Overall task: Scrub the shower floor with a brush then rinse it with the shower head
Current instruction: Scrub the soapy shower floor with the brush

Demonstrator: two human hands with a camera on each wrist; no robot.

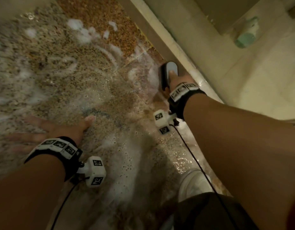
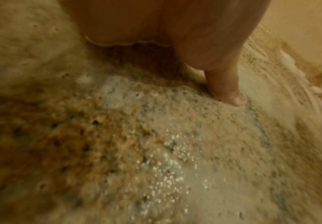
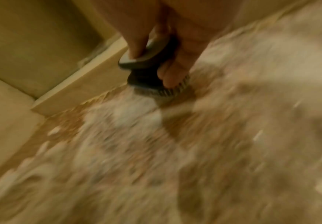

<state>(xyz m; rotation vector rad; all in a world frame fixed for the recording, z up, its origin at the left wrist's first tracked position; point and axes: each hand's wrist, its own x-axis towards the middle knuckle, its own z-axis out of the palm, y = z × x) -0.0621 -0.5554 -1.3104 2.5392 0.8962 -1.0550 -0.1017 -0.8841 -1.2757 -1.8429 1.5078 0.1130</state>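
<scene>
The right hand (image 1: pixel 176 78) grips a brush (image 1: pixel 168 72) and holds it bristles-down on the shower floor (image 1: pixel 77 80), right beside the pale curb (image 1: pixel 160 35) that edges the floor on the right. The brush has a black body with a grey top on its handle. In the right wrist view the thumb lies over that grey top while the other fingers (image 3: pixel 171 72) curl down around the black side, their tips near the bristles. The bristles are short and dark and touch the wet tiles.

The floor is speckled brown and tan stone, wet and shiny. White foam (image 1: pixel 82 32) lies in streaks and blobs across it, thickest near the brush and towards the far side. Curved marks show in the suds in the middle.

The left hand (image 1: pixel 49 130) lies flat on the floor to the left, well apart from the brush. Its fingers are straight and spread and hold nothing; the thumb (image 2: pixel 231 94) points forward with its tip on the wet stone.

Both wrists carry black straps with white marker blocks.
</scene>
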